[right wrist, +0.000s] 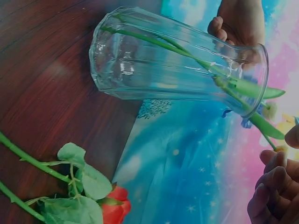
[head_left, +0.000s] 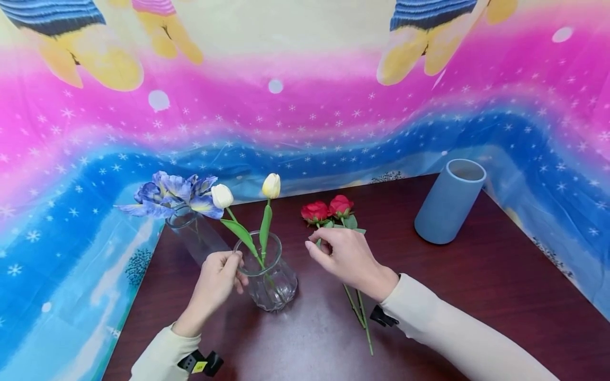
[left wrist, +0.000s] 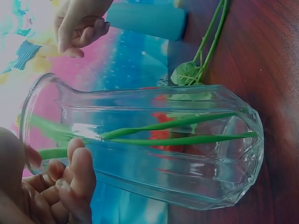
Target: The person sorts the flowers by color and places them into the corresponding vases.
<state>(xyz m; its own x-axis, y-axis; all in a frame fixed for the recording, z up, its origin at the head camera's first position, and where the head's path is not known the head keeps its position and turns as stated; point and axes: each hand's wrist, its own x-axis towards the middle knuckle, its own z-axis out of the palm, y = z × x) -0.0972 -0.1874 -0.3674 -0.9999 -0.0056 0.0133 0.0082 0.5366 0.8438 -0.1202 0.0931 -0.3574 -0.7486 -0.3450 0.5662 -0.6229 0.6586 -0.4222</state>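
A ribbed clear glass vase (head_left: 274, 291) stands upright on the table, with two white tulips (head_left: 222, 196) leaning apart in it. My left hand (head_left: 216, 280) pinches the vase's rim between thumb and fingers at its left side. In the left wrist view the green tulip stems (left wrist: 187, 140) reach down to the base inside the glass. My right hand (head_left: 345, 259) hovers right of the vase, its fingers loosely curled and holding nothing. In the head view it overlaps two red roses (head_left: 314, 212) lying on the table, hiding part of their stems.
Behind my left hand, a tall glass vase (head_left: 197, 241) holds purple-blue irises (head_left: 176, 193). A blue-grey cylindrical vase (head_left: 448, 206) stands at the back right of the dark wooden table (head_left: 500, 296). A printed cloth (head_left: 324, 116) hangs around the table's back and sides.
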